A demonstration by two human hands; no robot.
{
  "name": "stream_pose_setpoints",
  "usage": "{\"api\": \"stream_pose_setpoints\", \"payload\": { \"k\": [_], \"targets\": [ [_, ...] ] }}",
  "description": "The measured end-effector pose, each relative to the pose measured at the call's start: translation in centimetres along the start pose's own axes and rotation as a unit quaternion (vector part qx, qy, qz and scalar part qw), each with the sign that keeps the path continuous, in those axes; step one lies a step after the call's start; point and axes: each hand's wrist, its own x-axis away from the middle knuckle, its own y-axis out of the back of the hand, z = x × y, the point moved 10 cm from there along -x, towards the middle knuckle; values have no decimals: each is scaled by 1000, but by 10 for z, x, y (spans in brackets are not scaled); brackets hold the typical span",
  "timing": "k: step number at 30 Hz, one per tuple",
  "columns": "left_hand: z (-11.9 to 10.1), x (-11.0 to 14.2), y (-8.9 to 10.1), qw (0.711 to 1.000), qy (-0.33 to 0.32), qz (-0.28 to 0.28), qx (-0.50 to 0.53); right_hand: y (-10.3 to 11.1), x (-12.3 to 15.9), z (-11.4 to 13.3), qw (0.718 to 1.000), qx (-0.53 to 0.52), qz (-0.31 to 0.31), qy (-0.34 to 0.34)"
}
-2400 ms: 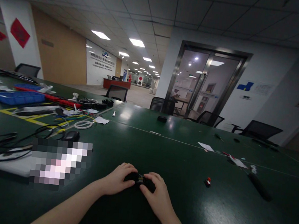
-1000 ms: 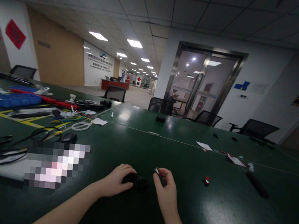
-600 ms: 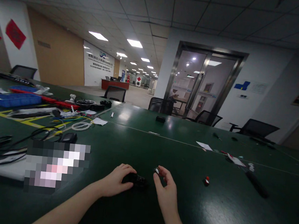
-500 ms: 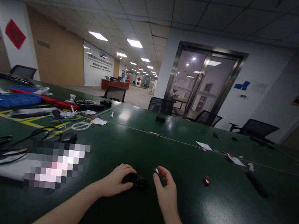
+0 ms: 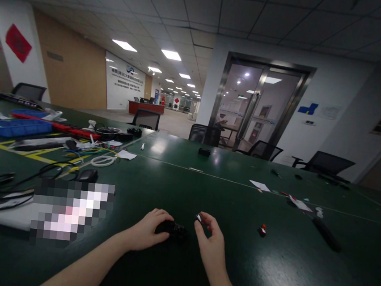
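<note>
My left hand (image 5: pixel 146 231) is wrapped round the left end of a black oblong device (image 5: pixel 175 230), which rests low over the green table. Small details show on the device's uncovered right end, too dark to make out. To its right, apart from it, my right hand (image 5: pixel 210 232) pinches a small dark piece with a white face (image 5: pixel 198 217) between thumb and fingertips. Farther right on the table lies a small red and white object (image 5: pixel 262 230), its kind unclear.
On the left are a pixelated bright object (image 5: pixel 76 213), black cables (image 5: pixel 44 169), a blue tray (image 5: pixel 20 127) and a coiled white tube (image 5: pixel 103 161). A black-handled tool (image 5: pixel 326 234) and paper scraps (image 5: pixel 259 185) lie right. A black block (image 5: pixel 204 152) stands farther back.
Both hands were on the black device at first. My right hand has come away to the right with the small dark piece. Over the last second both hands hold nearly still.
</note>
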Motion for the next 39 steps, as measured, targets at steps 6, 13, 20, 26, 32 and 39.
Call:
{"api": "stream_pose_setpoints", "payload": {
  "k": [6,13,20,26,32,39],
  "targets": [
    [1,-1,0,1000,-4,-7,-5,2,0,2,1000,-13,-12,5],
    [3,0,0,1000,-2,-6,-1,-2,0,-2,1000,0,4,-6],
    [3,1,0,1000,-12,-5,-3,-3,-1,0,1000,-1,1,0],
    [7,1,-1,1000,-9,0,5,-4,0,-1,1000,-1,11,-12],
    [3,0,0,1000,-6,1,0,-4,0,-4,1000,-17,0,-13],
    [2,2,2,1000,-13,-3,-1,-17,0,2,999,-13,37,12]
  ]
}}
